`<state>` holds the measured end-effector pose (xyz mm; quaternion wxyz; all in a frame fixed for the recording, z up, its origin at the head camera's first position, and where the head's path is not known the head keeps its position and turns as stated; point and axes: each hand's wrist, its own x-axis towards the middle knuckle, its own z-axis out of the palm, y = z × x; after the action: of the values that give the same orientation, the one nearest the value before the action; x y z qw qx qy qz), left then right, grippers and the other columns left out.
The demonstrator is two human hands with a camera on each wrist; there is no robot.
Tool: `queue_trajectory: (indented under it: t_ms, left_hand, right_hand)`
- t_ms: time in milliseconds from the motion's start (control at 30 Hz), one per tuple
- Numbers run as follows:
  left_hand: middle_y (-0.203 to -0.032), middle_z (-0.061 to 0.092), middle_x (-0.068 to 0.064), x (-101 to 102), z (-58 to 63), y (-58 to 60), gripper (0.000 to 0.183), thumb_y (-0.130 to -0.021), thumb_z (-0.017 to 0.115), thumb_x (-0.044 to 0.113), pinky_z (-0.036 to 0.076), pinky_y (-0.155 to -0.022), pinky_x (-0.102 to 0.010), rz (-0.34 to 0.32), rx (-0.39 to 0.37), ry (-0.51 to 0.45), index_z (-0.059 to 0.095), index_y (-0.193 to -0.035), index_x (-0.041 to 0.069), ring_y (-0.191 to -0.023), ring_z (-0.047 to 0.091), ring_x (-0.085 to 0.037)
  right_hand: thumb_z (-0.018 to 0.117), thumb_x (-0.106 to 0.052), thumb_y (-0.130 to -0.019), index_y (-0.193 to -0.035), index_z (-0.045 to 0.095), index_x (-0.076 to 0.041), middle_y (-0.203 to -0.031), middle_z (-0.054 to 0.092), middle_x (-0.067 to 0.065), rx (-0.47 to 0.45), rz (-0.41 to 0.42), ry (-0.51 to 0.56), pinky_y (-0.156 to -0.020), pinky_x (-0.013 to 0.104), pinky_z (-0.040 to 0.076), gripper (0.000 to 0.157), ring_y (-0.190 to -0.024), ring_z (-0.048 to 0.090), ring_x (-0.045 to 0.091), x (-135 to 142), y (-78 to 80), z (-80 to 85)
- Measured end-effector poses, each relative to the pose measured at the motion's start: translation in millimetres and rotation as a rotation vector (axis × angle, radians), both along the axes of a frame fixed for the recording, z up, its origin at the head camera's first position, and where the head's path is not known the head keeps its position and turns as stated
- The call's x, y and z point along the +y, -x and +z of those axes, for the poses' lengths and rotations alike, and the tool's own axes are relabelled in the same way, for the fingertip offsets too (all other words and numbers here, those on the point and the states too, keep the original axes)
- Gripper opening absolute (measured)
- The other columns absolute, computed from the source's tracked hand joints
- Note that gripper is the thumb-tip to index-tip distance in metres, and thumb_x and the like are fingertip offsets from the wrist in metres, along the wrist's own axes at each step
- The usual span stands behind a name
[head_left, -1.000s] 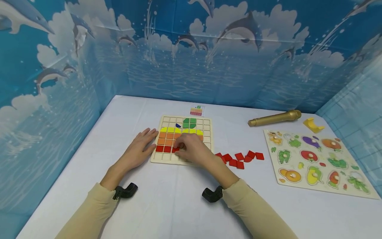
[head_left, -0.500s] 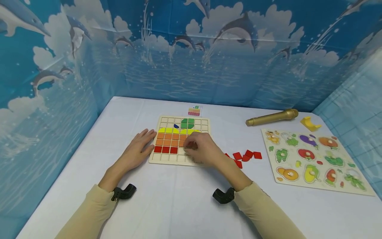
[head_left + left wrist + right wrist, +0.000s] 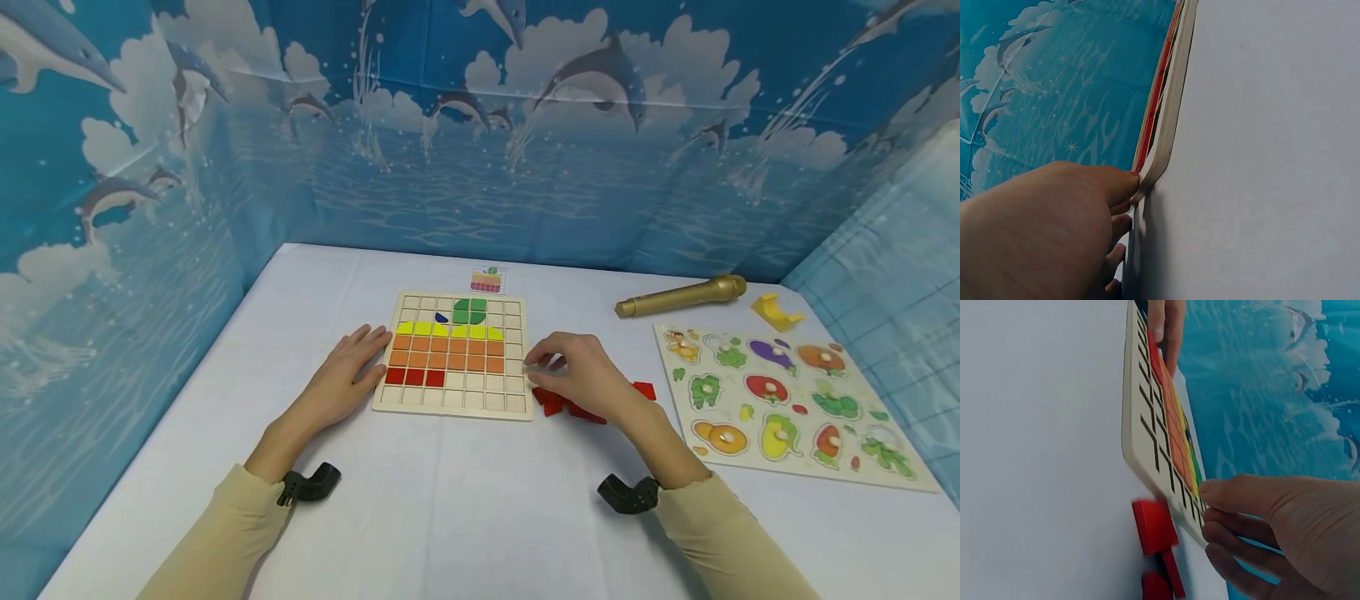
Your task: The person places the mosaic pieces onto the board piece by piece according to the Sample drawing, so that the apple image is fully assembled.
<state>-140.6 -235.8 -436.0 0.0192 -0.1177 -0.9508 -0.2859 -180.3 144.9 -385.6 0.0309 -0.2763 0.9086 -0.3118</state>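
Observation:
A wooden grid board (image 3: 480,403) lies on the white table, bearing rows of yellow, orange and red tiles, with green pieces and a small blue one near its top. Three red tiles (image 3: 414,377) fill the left of the lowest coloured row. My left hand (image 3: 345,377) rests at the board's left edge, its fingers extended; the left wrist view shows the thumb touching the board's corner (image 3: 1163,153). Over the right edge my right hand (image 3: 576,375) hovers with loosely bent fingers and nothing in them. Loose red tiles (image 3: 1155,526) lie just beneath it, partly hidden by the hand.
Behind the board lies a small picture card (image 3: 488,279) with a similar coloured pattern. To the right are a gold microphone (image 3: 681,297), a yellow curved piece (image 3: 777,313) and a vegetable puzzle board (image 3: 731,404). A dolphin-printed cloth (image 3: 450,183) encloses the table.
My right hand has left a third red tile in the row and moved right, off the grid to the loose red tiles. The left hand stays at the board's edge.

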Motion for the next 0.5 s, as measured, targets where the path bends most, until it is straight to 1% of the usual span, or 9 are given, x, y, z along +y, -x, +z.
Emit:
queue_trajectory:
  t_ms: [133, 267, 400, 500]
  left_hand:
    - [-0.17, 0.036, -0.015, 1, 0.1, 0.3, 0.058, -0.108, 0.058, 0.02, 0.011, -0.133, -0.056, -0.001, -0.002, 0.002, 0.041, -0.162, 0.006, -0.163, 0.017, -0.035]
    - [-0.17, 0.036, -0.015, 2, 0.9, 0.3, 0.059, -0.108, 0.058, 0.02, 0.011, -0.133, -0.056, -0.004, -0.004, 0.004, 0.041, -0.162, 0.006, -0.163, 0.017, -0.036]
    - [-0.17, 0.036, -0.015, 2, 1.2, -0.6, 0.059, -0.108, 0.058, 0.02, 0.011, -0.132, -0.057, -0.005, -0.006, 0.005, 0.04, -0.162, 0.007, -0.163, 0.017, -0.036]
    - [-0.171, 0.035, -0.015, 1, 1.0, -0.6, 0.059, -0.108, 0.058, 0.02, 0.011, -0.133, -0.056, 0.0, -0.011, 0.007, 0.04, -0.162, 0.007, -0.163, 0.017, -0.036]
  right_hand:
    - [0.084, -0.018, -0.091, -0.111, 0.08, -0.012, -0.107, 0.076, 0.001, -0.041, -0.013, -0.024, -0.091, 0.043, 0.062, 0.022, -0.098, 0.067, 0.02, 19, -1.8, -1.8]
    - [0.086, -0.018, -0.089, -0.114, 0.079, -0.013, -0.111, 0.076, 0.001, -0.072, -0.009, -0.05, -0.091, 0.043, 0.062, 0.027, -0.1, 0.068, 0.021, 36, -4.7, -3.5]
    - [0.089, -0.019, -0.086, -0.116, 0.079, -0.015, -0.115, 0.075, 0.001, -0.083, -0.003, -0.072, -0.089, 0.042, 0.063, 0.032, -0.1, 0.069, 0.021, 49, -5.7, -6.0]
    - [0.091, -0.021, -0.084, -0.117, 0.079, -0.017, -0.116, 0.075, -0.002, -0.077, 0.023, -0.086, -0.091, 0.041, 0.062, 0.035, -0.102, 0.068, 0.02, 54, -5.4, -8.5]
